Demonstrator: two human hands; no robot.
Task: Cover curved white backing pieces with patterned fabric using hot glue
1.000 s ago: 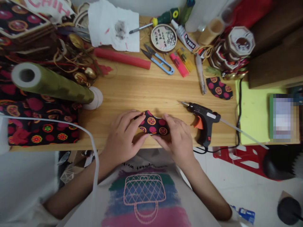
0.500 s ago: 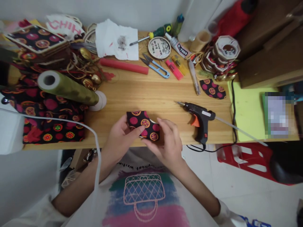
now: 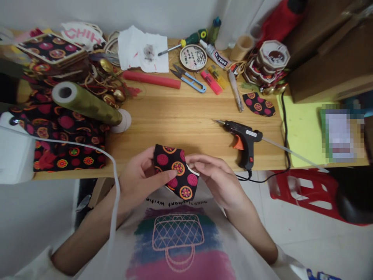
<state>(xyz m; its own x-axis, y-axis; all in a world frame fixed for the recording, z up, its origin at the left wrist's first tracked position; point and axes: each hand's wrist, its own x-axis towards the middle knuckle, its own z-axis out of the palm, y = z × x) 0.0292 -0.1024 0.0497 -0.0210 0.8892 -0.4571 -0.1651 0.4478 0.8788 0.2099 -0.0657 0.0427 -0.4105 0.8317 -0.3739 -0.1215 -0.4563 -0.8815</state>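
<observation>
Pinching the patterned piece (image 3: 182, 165), left hand (image 3: 138, 182); touching its edge, right hand (image 3: 220, 179), half-open.

The patterned piece (image 3: 181, 166) hides fingertips of the left hand (image 3: 135, 182) — 1 pixelated object (image 3: 339, 134) is unreadable.

LIGHT: moderate, diffuse | SHADOW: soft on desk (image 3: 163, 116), deep beneath its left part | GLARE: small highlights on gold bells (image 3: 119, 95) | DISTORTION: wide-angle stretch at edges | DETAIL: slightly soft; pixelated patch (image 3: 339, 134) at right
</observation>
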